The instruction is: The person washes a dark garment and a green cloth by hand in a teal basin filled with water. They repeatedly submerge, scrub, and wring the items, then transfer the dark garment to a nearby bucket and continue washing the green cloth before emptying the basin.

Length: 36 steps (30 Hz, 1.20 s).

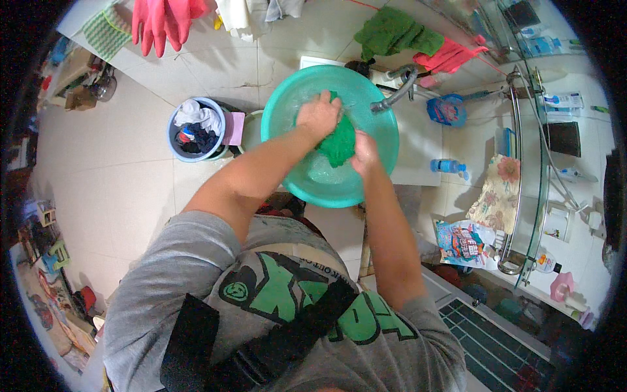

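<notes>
A green wet cloth (338,144) is bunched up inside a turquoise plastic basin (279,169). My left hand (319,113) grips the cloth's upper part, its fingers curled over the far end. On the other side my right hand (364,151) holds the cloth's edge near the basin's right wall, with its fingertips partly hidden behind the fabric. Some water with a little foam (329,172) shows at the bottom of the basin. A grey flexible faucet spout (392,102) reaches over the basin's right rim.
Left of the basin stands a blue bucket (171,142) with dark and white clothes. Pink rubber gloves (164,24) and a green towel (397,34) hang at the far wall. A blue bottle (446,166) lies to the right, below a glass shelf (539,196) and a metal rail (517,147).
</notes>
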### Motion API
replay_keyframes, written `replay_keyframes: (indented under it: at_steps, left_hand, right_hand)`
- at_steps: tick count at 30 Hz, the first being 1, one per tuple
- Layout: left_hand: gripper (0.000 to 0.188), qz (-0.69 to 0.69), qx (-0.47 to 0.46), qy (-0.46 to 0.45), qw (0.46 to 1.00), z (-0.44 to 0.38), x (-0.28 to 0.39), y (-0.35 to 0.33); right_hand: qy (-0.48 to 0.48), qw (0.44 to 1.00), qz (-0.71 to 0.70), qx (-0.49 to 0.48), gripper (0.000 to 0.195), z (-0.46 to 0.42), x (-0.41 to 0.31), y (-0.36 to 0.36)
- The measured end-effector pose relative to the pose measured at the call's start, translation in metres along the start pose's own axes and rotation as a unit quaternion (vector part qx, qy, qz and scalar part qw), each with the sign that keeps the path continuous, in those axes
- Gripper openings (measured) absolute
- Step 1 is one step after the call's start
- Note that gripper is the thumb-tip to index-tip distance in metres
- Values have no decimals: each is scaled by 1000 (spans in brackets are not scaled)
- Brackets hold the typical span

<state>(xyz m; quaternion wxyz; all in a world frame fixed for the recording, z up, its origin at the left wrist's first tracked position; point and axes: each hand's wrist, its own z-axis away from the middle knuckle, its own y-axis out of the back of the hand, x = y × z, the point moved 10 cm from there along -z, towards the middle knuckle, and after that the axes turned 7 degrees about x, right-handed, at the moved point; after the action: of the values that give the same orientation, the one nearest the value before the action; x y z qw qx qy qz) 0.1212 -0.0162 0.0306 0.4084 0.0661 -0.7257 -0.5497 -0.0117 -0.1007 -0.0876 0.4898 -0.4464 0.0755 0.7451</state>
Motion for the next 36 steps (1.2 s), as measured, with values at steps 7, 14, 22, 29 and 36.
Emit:
replay_keyframes:
  at_steps: [7,14,22,29,36]
  left_hand:
    - [74,-279,-142,-126,941,30,21,-37]
    - [56,84,-37,163,982,-15,-19,-58]
    - [44,278,29,133,951,24,41,-3]
    - [29,4,99,-79,992,-14,34,28]
    - [55,-292,-126,-180,931,22,28,-34]
  right_hand:
    - [338,615,705,102,70,85,-78,-43]
    - [88,882,426,179,62,-18,-11,15]
    - [-156,946,-265,-100,53,-42,25,-36]
    - [-39,990,134,25,50,18,-10,20]
    - [408,574,700,121,61,82,-88,-34]
